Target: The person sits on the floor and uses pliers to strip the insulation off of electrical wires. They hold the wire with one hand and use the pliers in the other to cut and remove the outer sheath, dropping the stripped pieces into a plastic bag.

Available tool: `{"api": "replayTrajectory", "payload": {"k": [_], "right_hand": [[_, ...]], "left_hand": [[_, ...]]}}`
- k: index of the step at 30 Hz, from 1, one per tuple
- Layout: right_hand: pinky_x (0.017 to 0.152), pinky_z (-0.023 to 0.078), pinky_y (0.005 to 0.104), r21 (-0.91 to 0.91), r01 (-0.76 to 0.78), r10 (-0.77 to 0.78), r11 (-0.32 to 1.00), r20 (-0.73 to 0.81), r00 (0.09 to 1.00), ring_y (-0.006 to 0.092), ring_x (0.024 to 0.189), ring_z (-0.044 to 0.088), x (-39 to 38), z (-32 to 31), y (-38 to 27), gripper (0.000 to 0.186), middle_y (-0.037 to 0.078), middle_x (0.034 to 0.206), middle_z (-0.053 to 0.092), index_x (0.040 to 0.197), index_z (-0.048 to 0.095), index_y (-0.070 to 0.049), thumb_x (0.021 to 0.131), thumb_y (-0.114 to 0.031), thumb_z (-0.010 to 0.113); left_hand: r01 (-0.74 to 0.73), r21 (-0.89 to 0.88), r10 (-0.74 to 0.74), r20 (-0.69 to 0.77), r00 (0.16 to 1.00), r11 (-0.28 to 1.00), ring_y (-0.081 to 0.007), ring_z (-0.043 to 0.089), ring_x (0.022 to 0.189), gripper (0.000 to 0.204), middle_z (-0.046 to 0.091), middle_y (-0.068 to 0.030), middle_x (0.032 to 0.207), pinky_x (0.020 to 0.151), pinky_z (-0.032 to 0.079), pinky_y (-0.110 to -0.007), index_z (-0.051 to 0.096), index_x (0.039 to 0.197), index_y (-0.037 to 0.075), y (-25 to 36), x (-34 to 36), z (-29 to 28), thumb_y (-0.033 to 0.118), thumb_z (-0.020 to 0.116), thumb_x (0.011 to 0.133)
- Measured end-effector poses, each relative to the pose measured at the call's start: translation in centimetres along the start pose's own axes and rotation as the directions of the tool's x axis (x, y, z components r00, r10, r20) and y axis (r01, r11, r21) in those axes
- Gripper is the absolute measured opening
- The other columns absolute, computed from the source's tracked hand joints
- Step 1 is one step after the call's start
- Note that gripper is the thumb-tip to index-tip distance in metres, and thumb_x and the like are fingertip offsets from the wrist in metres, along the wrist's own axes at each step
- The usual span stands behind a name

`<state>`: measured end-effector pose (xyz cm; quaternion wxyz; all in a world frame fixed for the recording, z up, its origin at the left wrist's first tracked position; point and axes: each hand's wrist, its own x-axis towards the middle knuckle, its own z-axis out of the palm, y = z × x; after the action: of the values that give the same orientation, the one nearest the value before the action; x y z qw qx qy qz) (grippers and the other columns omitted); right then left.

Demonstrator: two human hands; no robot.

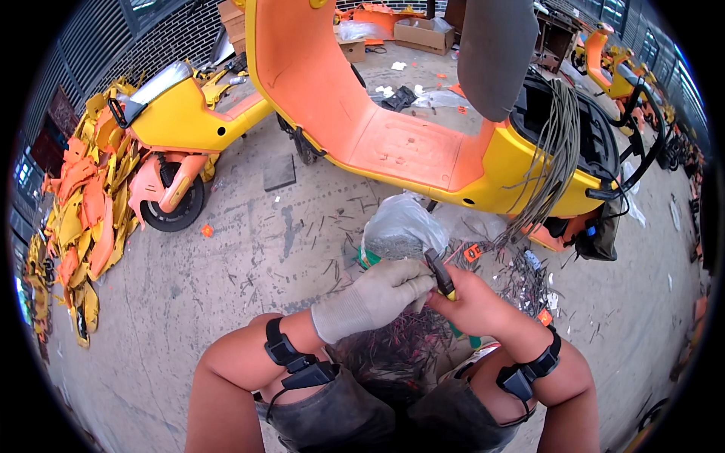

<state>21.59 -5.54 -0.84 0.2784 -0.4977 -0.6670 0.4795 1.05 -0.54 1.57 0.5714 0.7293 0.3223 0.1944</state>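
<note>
My left hand (377,294), in a pale grey work glove, is closed, with thumb and fingers pinched together. What it holds, if anything, is hidden. Right beside it, my bare right hand (470,302) grips a short hand tool (439,273) with a dark head and a bit of yellow near the fingers; its exact kind does not show. Both hands meet above a heap of thin dark and reddish wire scraps (396,343) between my legs. Just beyond them stands a clear plastic bag (404,226) with a grey tangled mass inside.
A yellow and orange scooter body (408,151) stands ahead, a bundle of grey cables (559,128) draped over its rear. Another scooter (177,113) and a pile of yellow and orange panels (94,204) are at left. Cardboard boxes (423,36) lie at the back; scraps litter the floor.
</note>
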Motion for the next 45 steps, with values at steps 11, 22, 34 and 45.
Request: {"api": "replayTrajectory", "payload": {"k": [11,22,34,45], "right_hand": [[0.092,0.051,0.0332,0.2,-0.109,0.075,0.974,0.168,0.983,0.0168,0.098,0.063,-0.5,-0.9,-1.2,0.032,0.006,0.104,0.067,0.126,0.057,-0.001,0.098,-0.013,0.066],[0.088,0.053,0.0298,0.517,-0.181,0.203,0.837,0.014,0.979,0.0154,0.093,0.064,0.4,-0.8,0.8,0.037,0.005,0.103,0.064,0.129,0.052,0.004,0.096,-0.004,0.065],[0.073,0.049,0.0297,-0.264,0.142,-0.252,0.954,-0.447,0.858,0.0182,0.081,0.061,0.0,-2.6,-0.8,0.02,0.007,0.094,0.064,0.108,0.067,-0.003,0.093,-0.014,0.072],[0.086,0.052,0.0419,-0.399,0.296,-0.379,0.868,-0.147,0.914,0.0368,0.097,0.062,-0.1,-1.4,-0.7,0.038,0.014,0.098,0.064,0.105,0.066,-0.003,0.069,0.0,0.077]], "left_hand": [[0.056,-0.07,-0.051,0.065,0.997,0.996,-0.0097,0.052,0.064,0.024,0.059,-0.0014,0.071,0.059,0.044,-0.027,0.067,0.101,0.001,0.3,-0.2,-0.4,0.02,0.054,0.103],[0.169,-0.279,-0.189,-0.046,0.981,0.945,-0.0074,0.047,0.061,0.022,0.057,0.0001,0.074,0.055,0.039,-0.023,0.061,0.11,0.002,0.1,0.1,-0.2,0.021,0.05,0.106],[0.119,0.182,-0.082,-0.199,0.977,0.976,-0.0123,0.062,0.076,0.024,0.065,-0.0072,0.082,0.067,0.049,-0.028,0.067,0.107,0.006,-0.7,-0.2,-0.4,0.025,0.053,0.102],[0.082,0.297,-0.056,-0.095,0.994,0.951,-0.0337,0.068,0.091,0.026,0.068,-0.0193,0.092,0.081,0.052,-0.041,0.067,0.109,0.005,-0.6,-0.3,0.2,0.026,0.058,0.097]]}}
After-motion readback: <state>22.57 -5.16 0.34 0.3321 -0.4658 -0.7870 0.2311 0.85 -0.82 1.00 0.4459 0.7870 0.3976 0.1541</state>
